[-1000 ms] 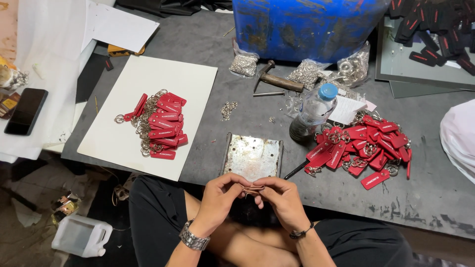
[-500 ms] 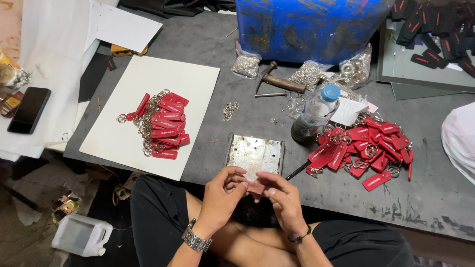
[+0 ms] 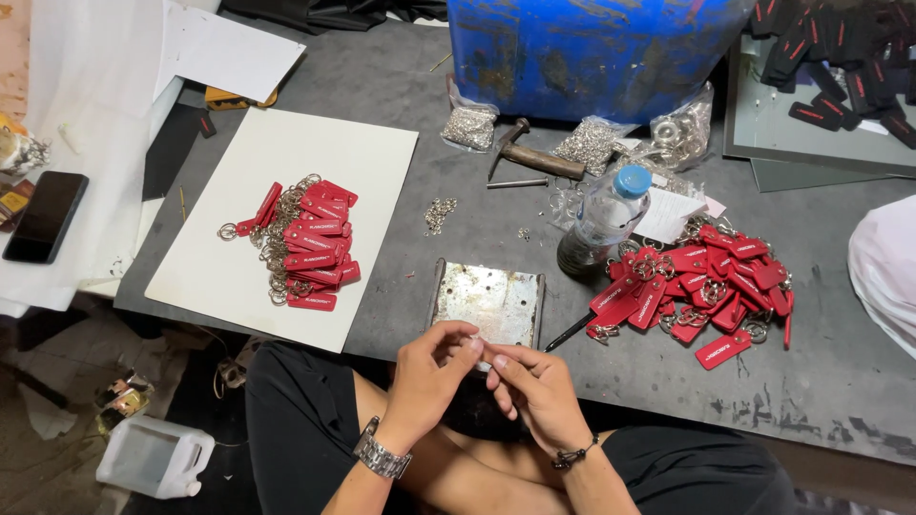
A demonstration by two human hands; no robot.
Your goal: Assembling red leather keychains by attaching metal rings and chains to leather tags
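My left hand (image 3: 429,374), with a metal watch on the wrist, and my right hand (image 3: 534,391), with a dark bracelet, meet over my lap at the table's front edge. Their fingertips pinch one small pale piece (image 3: 480,361), too small to identify. Just beyond them lies a worn square metal plate (image 3: 491,300) with holes. A loose heap of red key tags with rings (image 3: 701,286) lies to the right. A neat stack of red key tags (image 3: 310,250) rests on a white board (image 3: 286,143) to the left.
A plastic bottle (image 3: 603,217), a hammer (image 3: 530,157), bags of metal rings (image 3: 469,124) and loose rings (image 3: 439,215) sit behind the plate. A blue drum (image 3: 592,48) stands at the back. Black tags (image 3: 840,57) lie far right, a phone (image 3: 43,215) far left, a white jug (image 3: 153,458) on the floor.
Both hands stay together at the table edge, lifted slightly toward the plate, with the fingers shifting around the small piece. Nothing on the table moved.
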